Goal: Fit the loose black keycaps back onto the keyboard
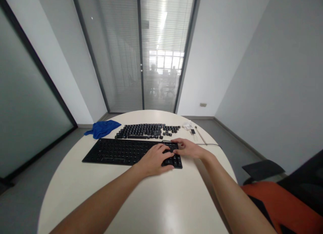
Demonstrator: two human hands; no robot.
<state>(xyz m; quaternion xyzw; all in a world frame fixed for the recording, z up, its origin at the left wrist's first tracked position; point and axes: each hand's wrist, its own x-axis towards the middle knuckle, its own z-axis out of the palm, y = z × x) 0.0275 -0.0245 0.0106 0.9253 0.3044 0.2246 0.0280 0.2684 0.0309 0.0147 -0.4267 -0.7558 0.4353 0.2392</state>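
Observation:
A black keyboard base (118, 151) lies on the round white table (161, 200), most of its key positions bare, with keycaps fitted at the right end. My left hand (156, 159) rests over that right part, its fingers apart and nothing held. From the right, my right hand (188, 149) reaches to the keyboard's top right area, fingers spread around the number keys; it holds nothing that I can see. Behind the base, loose black keycaps (143, 130) lie in rows, with a smaller group (171, 129) at their right.
A crumpled blue cloth (104, 127) lies at the table's back left. Toward the back right are a clear plastic wrapper (187, 126), a small wire tool (193, 131) and a thin brush (201, 135). A black cable (209, 144) runs off the right edge, near an orange chair (272, 197).

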